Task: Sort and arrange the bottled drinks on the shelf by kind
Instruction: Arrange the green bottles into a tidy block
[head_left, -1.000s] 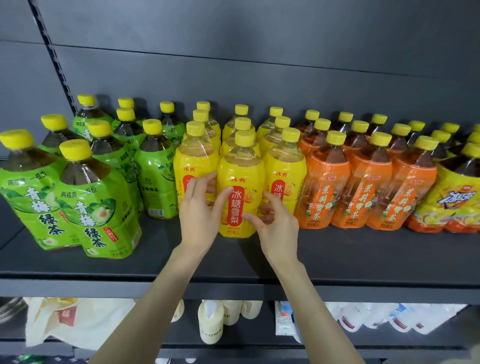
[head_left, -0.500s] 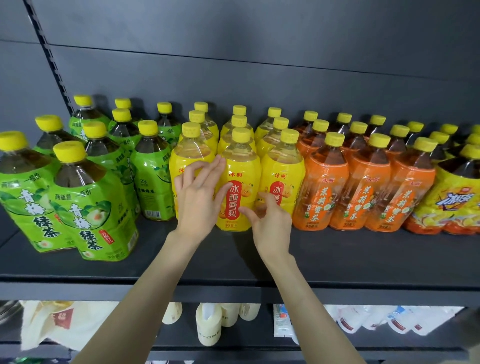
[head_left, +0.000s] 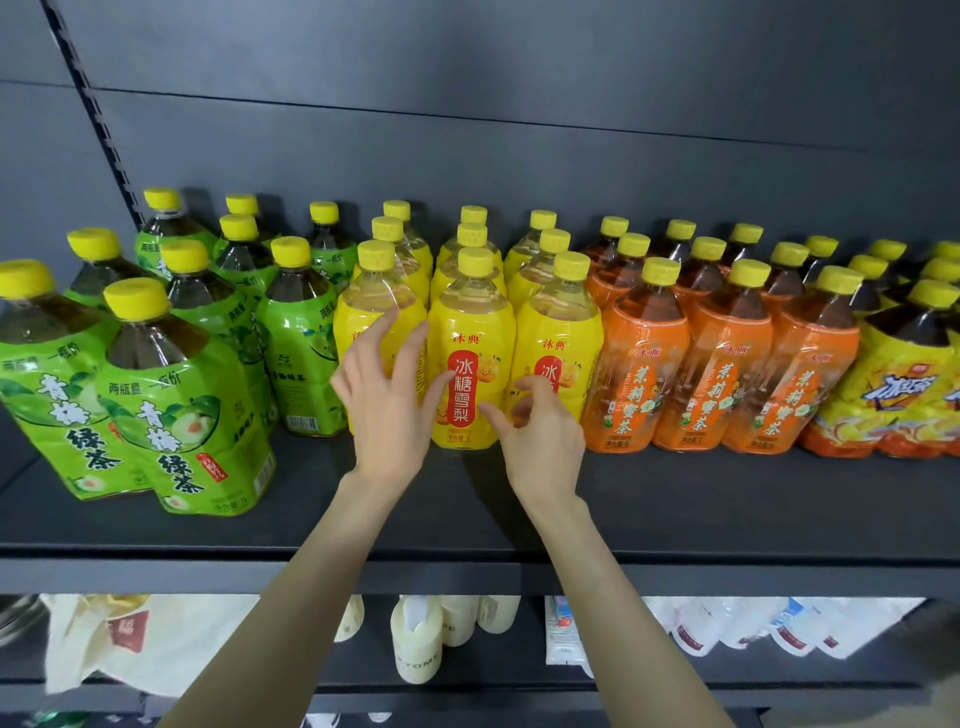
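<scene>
Bottled drinks stand in colour blocks on a dark shelf (head_left: 675, 509): green-labelled tea (head_left: 176, 395) at left, yellow-labelled pear drink in the middle, orange-labelled tea (head_left: 727, 364) to the right, and yellow-and-orange bottles (head_left: 904, 384) at the far right. My left hand (head_left: 384, 415) hovers with fingers spread in front of the front-left yellow bottle (head_left: 363, 317), its thumb by the front-middle yellow bottle (head_left: 470, 332). My right hand (head_left: 540, 441) sits low before the front-right yellow bottle (head_left: 563, 327), fingers loosely curled, its forefinger near the middle bottle's base. Neither hand holds anything.
The shelf's front strip in front of the yellow and orange rows is bare. Two big green bottles stand forward near the left edge. On the shelf below are cream bottles (head_left: 415, 644), white pouches (head_left: 753, 629) and a pale bag (head_left: 104, 639).
Both hands were closed round the sides of the front-middle yellow bottle a second ago. They have come off it, and the left hand's fingers have spread and risen slightly.
</scene>
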